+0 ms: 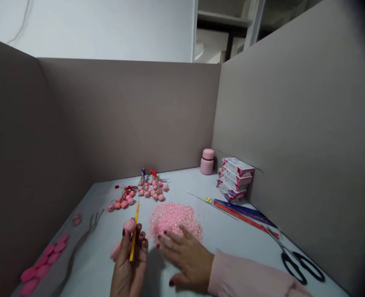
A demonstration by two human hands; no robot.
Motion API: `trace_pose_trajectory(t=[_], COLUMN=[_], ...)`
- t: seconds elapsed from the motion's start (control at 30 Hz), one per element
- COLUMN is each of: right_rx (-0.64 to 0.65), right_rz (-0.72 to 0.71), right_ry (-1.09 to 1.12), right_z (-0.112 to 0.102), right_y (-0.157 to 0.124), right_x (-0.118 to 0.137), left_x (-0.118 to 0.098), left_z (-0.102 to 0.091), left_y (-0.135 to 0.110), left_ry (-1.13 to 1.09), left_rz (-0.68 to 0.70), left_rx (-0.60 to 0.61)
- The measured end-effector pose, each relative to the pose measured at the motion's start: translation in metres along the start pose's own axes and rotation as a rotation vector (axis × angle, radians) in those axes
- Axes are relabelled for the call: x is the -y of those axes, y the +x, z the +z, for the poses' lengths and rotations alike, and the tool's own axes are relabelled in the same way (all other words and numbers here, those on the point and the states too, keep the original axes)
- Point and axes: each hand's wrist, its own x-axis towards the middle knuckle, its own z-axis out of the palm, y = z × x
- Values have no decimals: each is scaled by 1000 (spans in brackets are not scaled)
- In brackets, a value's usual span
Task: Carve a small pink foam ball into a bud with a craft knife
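My left hand [129, 260] is closed, with a pale pink ball [129, 225] pinched at its fingertips. A slim yellow stick-like tool with a thin pointed tip [135, 235] also sits in its fingers, pointing up and away. My right hand [185, 255] lies with fingers stretched over the near edge of a pile of pink crumbs or shavings [176, 216]. Just behind my left hand, a larger pink lump [116, 250] is partly hidden. Bunches of small pink balls tied on twine [153, 189] lie farther back; the bunch to their left [123, 201] has a red tie.
Pink oval pieces [43, 260] and grey-brown cords [77, 247] lie at left. At right are black-handled scissors [294, 260], red and blue strips [241, 212] and a thin metal rod [197, 196]. Stacked boxes [235, 177] and a pink jar [207, 162] stand near grey partitions [133, 115].
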Motion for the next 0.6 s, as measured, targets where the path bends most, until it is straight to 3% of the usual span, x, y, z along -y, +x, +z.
trace_pose_trajectory(t=[0.1,0.13,0.27,0.3,0.37,0.47,0.6], right_rx=[91,107,33,-21,-253,-463,-532], right_rz=[-186,-174,118,189,359,473,606], right_ry=[87,92,-29,-33,37,432,1052], right_z=[23,27,9,1,-10,-5,29], right_y=[4,7,17,18,14,3,-6], right_x=[10,12,2,-1,-6,-6,-5], left_x=[0,1,11,15,27,49,75], left_z=[0,0,-3,-4,-8,-17,-31], left_y=[-1,0,4,5,7,8,5], left_ry=[4,12,63,84,135,241,379], left_rz=[4,9,15,0,-35,-231,-417], left_rx=[9,16,-1,-10,-14,129,279])
